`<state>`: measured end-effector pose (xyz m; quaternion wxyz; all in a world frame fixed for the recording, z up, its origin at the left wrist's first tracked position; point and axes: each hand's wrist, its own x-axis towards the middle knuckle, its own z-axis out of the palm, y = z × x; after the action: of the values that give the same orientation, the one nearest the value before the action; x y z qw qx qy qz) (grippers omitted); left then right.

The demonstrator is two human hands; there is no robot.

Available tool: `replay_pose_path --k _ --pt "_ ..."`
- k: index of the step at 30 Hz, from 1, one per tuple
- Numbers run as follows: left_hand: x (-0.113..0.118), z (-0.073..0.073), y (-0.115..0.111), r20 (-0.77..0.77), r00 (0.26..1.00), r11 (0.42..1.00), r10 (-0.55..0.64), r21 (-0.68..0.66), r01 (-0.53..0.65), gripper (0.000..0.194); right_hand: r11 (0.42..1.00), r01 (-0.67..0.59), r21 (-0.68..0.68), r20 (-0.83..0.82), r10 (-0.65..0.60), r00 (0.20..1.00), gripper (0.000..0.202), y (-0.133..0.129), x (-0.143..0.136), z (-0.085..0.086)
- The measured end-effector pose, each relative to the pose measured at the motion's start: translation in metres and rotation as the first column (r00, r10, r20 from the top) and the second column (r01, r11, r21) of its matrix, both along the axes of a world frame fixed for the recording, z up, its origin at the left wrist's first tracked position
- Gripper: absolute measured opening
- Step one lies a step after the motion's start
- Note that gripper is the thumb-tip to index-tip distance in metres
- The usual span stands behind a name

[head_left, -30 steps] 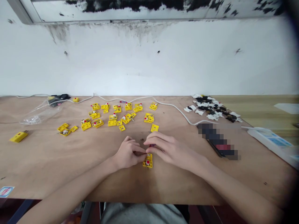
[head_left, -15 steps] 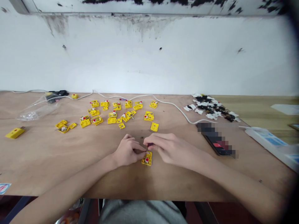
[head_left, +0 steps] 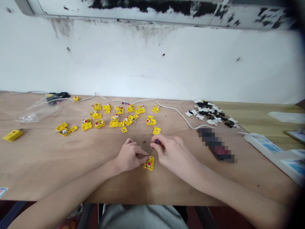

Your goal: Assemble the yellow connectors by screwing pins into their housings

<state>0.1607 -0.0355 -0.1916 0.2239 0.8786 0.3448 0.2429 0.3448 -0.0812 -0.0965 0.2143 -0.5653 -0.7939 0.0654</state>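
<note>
A small yellow casing [head_left: 149,163] with a red button and white parts inside lies near the table's front edge. My left hand [head_left: 131,155] is at its upper left corner, its fingertips pressed on the casing. Above and to the right, my right hand [head_left: 166,148] is closed around the dark purple handle of a screwdriver [head_left: 157,141]. The thin shaft slants down and left to the casing's upper edge, beside my left fingertips. What the tip touches is too small to tell.
Several open yellow casings [head_left: 114,124] lie behind my hands. A closed one [head_left: 13,135] and a plastic bag [head_left: 30,116] are at left. A phone [head_left: 216,146], black and white parts [head_left: 211,111], a white cable [head_left: 176,109] and a power strip [head_left: 264,144] are at right.
My right hand has risen and shifted slightly right, turning the screwdriver more slanted and showing its shaft. My left hand stays at the casing. The view has tilted a little.
</note>
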Motion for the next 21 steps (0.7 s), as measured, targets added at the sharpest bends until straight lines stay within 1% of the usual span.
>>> replay_pose_path --k 2,5,7,9,11,13,15,17,19,20,21 --pt "0.001 0.0 -0.001 0.002 1.0 1.0 0.012 -0.003 -0.012 0.014 1.0 0.027 -0.001 -0.021 -0.027 0.999 0.01 0.004 0.002 -0.002" --pt "0.001 0.0 -0.002 0.023 0.999 0.999 0.041 -0.007 -0.041 0.012 0.997 0.038 -0.072 -0.065 -0.043 0.997 0.018 0.021 0.01 0.0" --pt "0.0 -0.001 -0.001 0.023 0.998 0.998 0.062 0.005 -0.062 0.011 0.989 0.024 -0.144 -0.148 -0.045 0.988 0.018 0.037 0.019 0.002" --pt "-0.001 -0.001 0.001 0.014 0.994 0.993 0.11 0.029 -0.11 0.012 0.98 0.061 -0.19 -0.267 -0.111 0.957 0.018 0.053 0.031 0.0" --pt "-0.004 -0.001 0.006 0.005 0.983 0.981 0.185 0.058 -0.185 0.012 0.971 0.057 -0.231 -0.388 -0.145 0.91 0.025 0.064 0.042 -0.006" --pt "-0.006 0.0 0.01 -0.006 0.968 0.966 0.25 0.073 -0.249 0.014 0.968 -0.006 -0.251 -0.456 -0.113 0.883 0.032 0.067 0.05 -0.015" --pt "-0.01 0.003 0.015 -0.012 0.959 0.957 0.282 0.071 -0.281 0.02 0.972 -0.063 -0.226 -0.429 -0.041 0.902 0.034 0.063 0.052 -0.024" --pt "-0.015 0.006 0.02 -0.005 0.96 0.959 0.28 0.054 -0.279 0.022 0.979 -0.102 -0.176 -0.302 0.045 0.952 0.028 0.053 0.047 -0.032" --pt "-0.021 0.009 0.024 -0.002 0.977 0.976 0.215 0.046 -0.214 0.014 0.977 -0.137 -0.16 -0.141 0.115 0.983 0.023 0.042 0.038 -0.038" --pt "-0.024 0.01 0.027 -0.012 0.987 0.986 0.158 0.05 -0.157 0.018 0.977 -0.14 -0.16 -0.078 0.129 0.989 0.026 0.037 0.033 -0.041" --pt "-0.027 0.011 0.029 -0.029 0.995 0.994 0.098 0.061 -0.096 0.027 0.977 -0.146 -0.158 -0.031 0.143 0.989 0.031 0.033 0.027 -0.044"
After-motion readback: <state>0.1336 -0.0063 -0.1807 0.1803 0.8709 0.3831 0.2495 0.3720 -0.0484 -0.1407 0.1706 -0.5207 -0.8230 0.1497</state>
